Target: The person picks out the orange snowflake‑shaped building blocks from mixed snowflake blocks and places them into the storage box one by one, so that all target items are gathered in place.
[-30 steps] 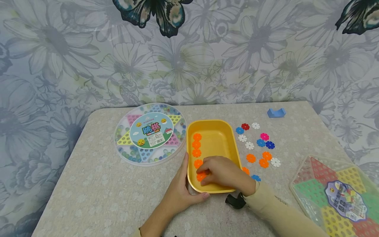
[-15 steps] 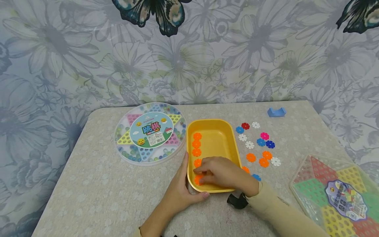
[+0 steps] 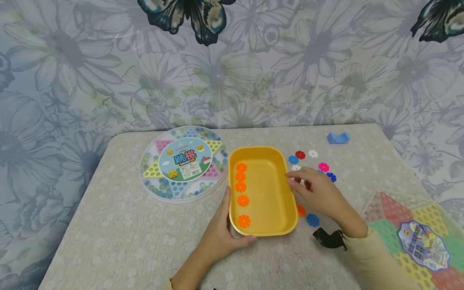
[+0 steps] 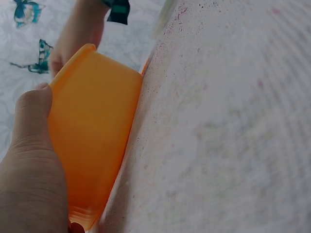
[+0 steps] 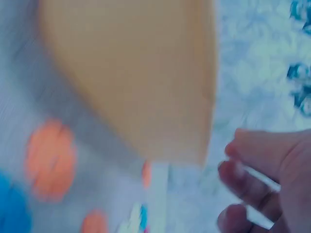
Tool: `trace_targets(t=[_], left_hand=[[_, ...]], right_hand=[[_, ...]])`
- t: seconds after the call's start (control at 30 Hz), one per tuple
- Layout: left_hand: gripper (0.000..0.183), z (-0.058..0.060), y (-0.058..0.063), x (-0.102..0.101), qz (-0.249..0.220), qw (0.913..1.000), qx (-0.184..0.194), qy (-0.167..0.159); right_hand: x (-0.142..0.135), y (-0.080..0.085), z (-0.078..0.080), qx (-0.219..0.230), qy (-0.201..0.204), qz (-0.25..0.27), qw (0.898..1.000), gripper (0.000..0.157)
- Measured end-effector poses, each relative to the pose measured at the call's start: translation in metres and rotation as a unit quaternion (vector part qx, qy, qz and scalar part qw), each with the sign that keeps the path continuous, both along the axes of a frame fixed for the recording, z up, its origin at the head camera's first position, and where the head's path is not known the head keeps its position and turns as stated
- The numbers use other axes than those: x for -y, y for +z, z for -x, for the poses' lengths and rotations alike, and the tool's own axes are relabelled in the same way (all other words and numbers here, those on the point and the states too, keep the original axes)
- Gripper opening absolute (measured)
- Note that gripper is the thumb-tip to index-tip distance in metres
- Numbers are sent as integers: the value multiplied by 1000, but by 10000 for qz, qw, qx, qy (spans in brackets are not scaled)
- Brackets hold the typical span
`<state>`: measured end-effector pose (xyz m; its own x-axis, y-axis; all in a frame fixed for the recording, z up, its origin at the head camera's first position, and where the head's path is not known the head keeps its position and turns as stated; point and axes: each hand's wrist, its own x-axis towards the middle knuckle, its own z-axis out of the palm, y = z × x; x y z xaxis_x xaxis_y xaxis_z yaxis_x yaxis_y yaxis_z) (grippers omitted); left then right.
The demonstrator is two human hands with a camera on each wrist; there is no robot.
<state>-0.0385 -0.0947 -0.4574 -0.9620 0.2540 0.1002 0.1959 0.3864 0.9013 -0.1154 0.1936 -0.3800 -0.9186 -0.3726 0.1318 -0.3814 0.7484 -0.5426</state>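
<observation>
Gripping the yellow tray by its near-left corner is the left hand, thumb and fingers clamped; right hand is hovering at the right rim, fingertips parted; five orange discs are lying inside.

Seemingly free room above tray rim

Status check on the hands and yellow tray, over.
Left hand grips tray at near left corner. Right hand by tray's right rim, nothing seen in its fingers. Five orange discs inside, along the left. Right hand partly hides loose discs.
</observation>
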Motion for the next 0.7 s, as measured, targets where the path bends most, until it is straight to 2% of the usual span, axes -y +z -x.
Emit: trace_targets(t=[0.1, 0.2, 0.37, 0.53, 0.7], left_hand=[[134, 0, 0, -1, -32, 10000, 67, 28], [133, 0, -1, -1, -65, 9999, 91, 48], [133, 0, -1, -1, -100, 9999, 66, 45], [132, 0, -1, -1, -158, 9999, 67, 1], [132, 0, -1, 0, -70, 10000, 55, 2]], right_hand=[[-21, -10, 3, 221, -354, -349, 9985, 31], [-36, -19, 4, 570, -539, -790, 9938, 38], [-48, -29, 3, 955, -539, -1218, 9865, 46], [-51, -35, 1, 864, -477, -1166, 9883, 40], [-50, -37, 2, 991, -557, -937, 9891, 29]])
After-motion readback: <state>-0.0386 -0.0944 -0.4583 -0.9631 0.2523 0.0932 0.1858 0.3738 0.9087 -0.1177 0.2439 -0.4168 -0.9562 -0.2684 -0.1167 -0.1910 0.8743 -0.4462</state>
